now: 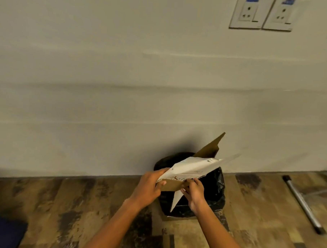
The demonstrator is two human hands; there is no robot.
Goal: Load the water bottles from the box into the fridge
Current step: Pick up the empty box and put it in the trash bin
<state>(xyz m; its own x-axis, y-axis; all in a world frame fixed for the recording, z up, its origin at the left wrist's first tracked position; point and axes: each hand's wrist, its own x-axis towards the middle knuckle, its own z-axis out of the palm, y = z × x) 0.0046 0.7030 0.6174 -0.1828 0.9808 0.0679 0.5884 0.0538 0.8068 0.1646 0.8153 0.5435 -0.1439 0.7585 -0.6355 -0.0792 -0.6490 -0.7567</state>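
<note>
Both hands grip the flattened box [192,168] over the black bin [212,191]: our left hand [148,187] and right hand [192,190] pinch its near edge. Printing there is unreadable.

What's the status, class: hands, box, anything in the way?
Left hand and right hand both grip the flattened box. Box over black-lined bin. No bottles or fridge in view. Nothing blocking.

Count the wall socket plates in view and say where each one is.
2. Both are high on the wall at the upper right, side by side and touching: the left socket plate and the right socket plate. Others may lie outside the frame.
</note>
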